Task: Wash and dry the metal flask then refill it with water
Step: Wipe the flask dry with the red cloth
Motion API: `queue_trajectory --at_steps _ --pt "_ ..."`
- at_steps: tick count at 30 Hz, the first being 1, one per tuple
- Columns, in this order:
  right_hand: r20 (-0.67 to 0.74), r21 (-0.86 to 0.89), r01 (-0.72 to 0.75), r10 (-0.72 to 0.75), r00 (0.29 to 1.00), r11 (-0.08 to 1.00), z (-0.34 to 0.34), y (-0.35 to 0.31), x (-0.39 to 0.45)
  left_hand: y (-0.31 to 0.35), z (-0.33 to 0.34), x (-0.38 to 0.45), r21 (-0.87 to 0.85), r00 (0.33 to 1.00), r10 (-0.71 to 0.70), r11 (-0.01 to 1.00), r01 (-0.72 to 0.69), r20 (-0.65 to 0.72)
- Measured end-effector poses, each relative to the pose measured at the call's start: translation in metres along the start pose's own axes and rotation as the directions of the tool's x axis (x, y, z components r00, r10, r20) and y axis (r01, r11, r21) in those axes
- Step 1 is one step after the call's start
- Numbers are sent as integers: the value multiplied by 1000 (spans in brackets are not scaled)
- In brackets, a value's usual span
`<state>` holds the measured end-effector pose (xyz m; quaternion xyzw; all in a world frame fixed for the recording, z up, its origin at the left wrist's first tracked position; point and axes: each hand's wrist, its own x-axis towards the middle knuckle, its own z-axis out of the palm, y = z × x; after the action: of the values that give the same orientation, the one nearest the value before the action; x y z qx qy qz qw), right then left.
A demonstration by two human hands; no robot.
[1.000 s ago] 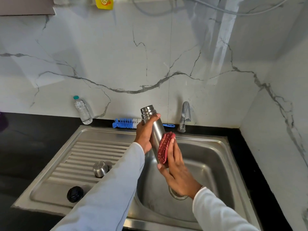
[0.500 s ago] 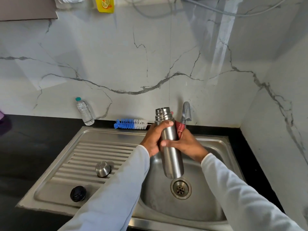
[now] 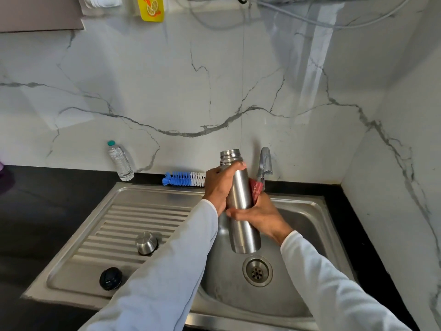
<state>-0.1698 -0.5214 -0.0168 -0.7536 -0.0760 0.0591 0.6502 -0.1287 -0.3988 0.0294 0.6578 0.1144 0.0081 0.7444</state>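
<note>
While held above the sink (image 3: 310,206), metal flask (image 3: 242,211) gripped near neck by left hand (image 3: 220,187), right hand (image 3: 259,213) wrapping red cloth (image 3: 256,189) round its middle.

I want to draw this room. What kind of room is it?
Most likely a kitchen. There is a steel sink with a ribbed draining board, a tap at the marble wall, and a bottle brush lying behind the sink on the black counter.
</note>
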Motion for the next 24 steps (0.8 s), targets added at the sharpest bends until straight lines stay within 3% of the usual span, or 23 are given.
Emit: queue_trajectory --at_steps 4,8,10,14,17,19,22,24 --pt "-150 -132 -87 67 986 987 19 24 -29 1 -7 7 -80 991 -52 996 43 -126" --pt "-330 -399 -158 19 944 903 38 46 -50 -5 -9 14 -133 972 -84 990 55 -222" --pt "-414 -446 -209 7 910 870 43 50 -50 -7 -7 16 -120 964 -44 993 12 -264" --pt "-373 -563 -209 -20 928 800 46 43 -36 -11 1 12 -47 950 61 996 -79 -308" --pt "-390 -620 -125 -167 905 775 47 31 -21 -25 9 7 -67 955 10 997 -31 -295" --pt "-381 -695 -73 -280 881 715 42 19 -4 -32 13 3 -179 966 -57 984 12 -252" --pt "-307 -669 -58 -204 930 741 22 1 15 -30 5 7 -263 989 -142 957 125 -47" --pt "-202 -629 -27 -129 971 777 4 -6 20 -27 -7 12 -234 992 -109 965 121 62"
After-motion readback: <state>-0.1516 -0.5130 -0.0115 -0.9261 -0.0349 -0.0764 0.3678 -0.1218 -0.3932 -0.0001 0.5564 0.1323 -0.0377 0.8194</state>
